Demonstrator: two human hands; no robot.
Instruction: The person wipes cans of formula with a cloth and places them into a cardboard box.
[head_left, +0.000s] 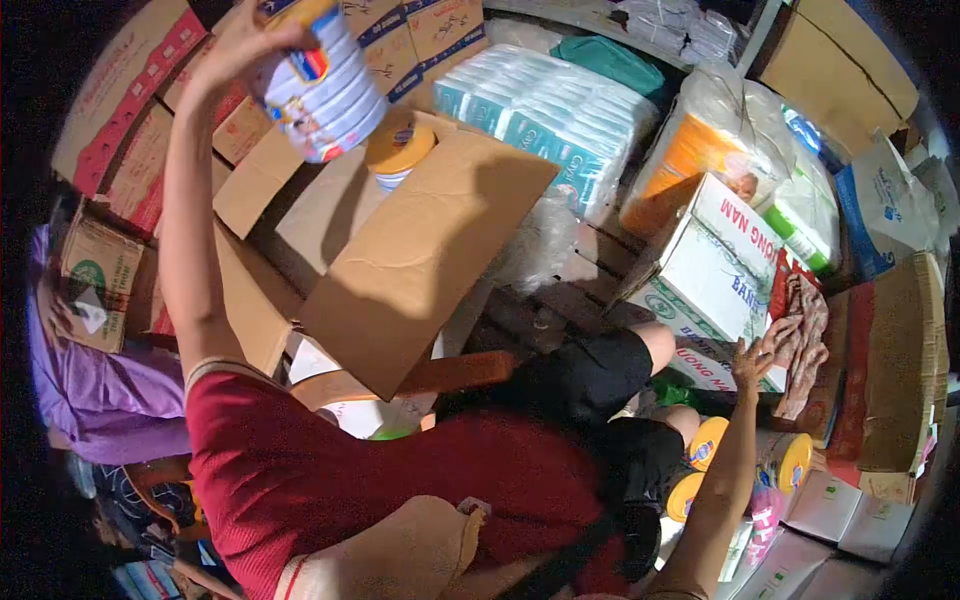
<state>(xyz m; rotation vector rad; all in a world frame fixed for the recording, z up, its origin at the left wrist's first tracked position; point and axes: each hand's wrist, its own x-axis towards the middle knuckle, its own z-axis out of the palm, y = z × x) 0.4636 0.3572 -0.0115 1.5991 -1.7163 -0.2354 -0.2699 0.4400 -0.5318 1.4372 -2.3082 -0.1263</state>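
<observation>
Left hand (268, 45) lifts a white-and-blue can (330, 95), tilted, by an open carton (430, 255).

The left fingers wrap the can's yellow top end; just beside it, a second can (402, 148) with a yellow lid shows behind the carton's flap. The right hand (750, 367) has its fingers spread, holding nothing visible, at a white printed box (705, 265); whether they touch it, I cannot tell. Yellow-lidded cans (795, 462) stand near the right forearm.

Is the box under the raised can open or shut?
Open: its flaps splay outward, and a yellow lid shows between them.
</observation>
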